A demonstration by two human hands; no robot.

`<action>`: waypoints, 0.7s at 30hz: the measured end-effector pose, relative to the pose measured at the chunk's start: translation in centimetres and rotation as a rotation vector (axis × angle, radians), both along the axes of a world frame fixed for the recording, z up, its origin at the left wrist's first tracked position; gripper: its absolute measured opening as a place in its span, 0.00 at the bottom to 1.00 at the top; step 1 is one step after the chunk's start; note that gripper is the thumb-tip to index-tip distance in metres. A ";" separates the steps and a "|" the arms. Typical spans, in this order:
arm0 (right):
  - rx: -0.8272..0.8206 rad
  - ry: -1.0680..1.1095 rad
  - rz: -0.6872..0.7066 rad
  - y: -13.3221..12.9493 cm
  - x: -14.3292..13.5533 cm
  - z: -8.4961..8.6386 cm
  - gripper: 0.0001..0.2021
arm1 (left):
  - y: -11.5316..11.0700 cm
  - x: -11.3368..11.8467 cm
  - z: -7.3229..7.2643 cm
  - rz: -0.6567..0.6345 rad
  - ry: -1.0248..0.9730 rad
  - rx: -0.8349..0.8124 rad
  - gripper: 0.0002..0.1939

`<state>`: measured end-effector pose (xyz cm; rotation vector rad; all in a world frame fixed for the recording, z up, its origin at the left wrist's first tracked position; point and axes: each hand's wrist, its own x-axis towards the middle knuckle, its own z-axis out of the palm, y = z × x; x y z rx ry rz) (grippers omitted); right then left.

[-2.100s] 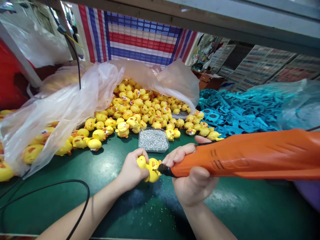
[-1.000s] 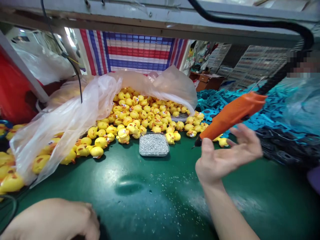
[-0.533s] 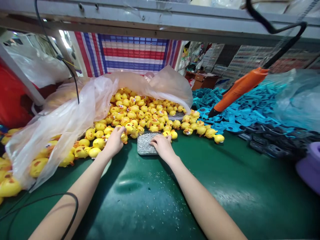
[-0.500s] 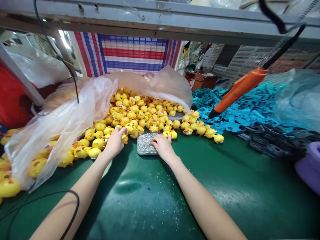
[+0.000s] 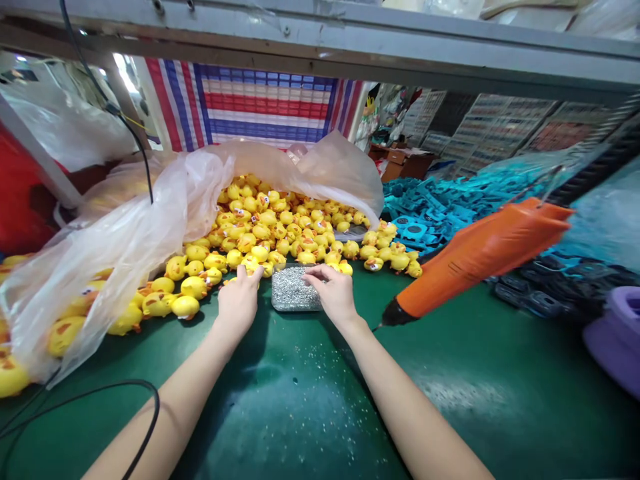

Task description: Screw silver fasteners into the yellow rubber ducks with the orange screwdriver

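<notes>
At the front of a heap of yellow toy ducks [image 5: 270, 219], my left hand [image 5: 238, 303] has its fingers curled around a toy duck, of which only bits of yellow show past the fingers. My right hand [image 5: 336, 293] is over the right end of a small tray [image 5: 295, 309] filled with tiny shiny metal pieces, perhaps screws. Its thumb and forefinger are pinched together; whatever is between them is too small to make out. Right of that hand hangs an orange-wrapped electric screwdriver [image 5: 470, 263], slanting, its dark tip low and close to my right wrist.
A translucent plastic bag [image 5: 115, 233] drapes over the ducks. Turquoise plastic parts [image 5: 450, 200], black parts [image 5: 537, 293] and a purple ring-shaped object [image 5: 617, 333] lie to the right. A black cable [image 5: 145, 387] loops over my left forearm. A metal beam [image 5: 320, 47] crosses overhead.
My left hand has drawn back slightly toward me from the ducks. My right hand still pinches at the tray, slightly shifted. The orange screwdriver has swung nearer and lower.
</notes>
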<state>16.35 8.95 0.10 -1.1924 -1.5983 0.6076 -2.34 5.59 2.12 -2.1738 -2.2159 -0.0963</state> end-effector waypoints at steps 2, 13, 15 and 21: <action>-0.005 0.069 0.015 -0.6 -0.4 0.6 0.07 | -0.3 -0.3 0.2 0.018 -0.064 -0.017 0.24; -0.199 0.315 0.250 -3.4 -4.4 0.2 0.07 | -2.5 0.1 -0.7 -0.108 -1.136 -0.008 0.15; -0.220 0.337 0.273 -3.6 -4.6 0.0 0.07 | -2.6 0.4 -0.9 -0.136 -1.196 -0.004 0.14; -0.227 0.340 0.337 -3.5 -4.3 0.0 0.04 | -2.9 0.7 -0.8 -0.113 -1.259 -0.049 0.15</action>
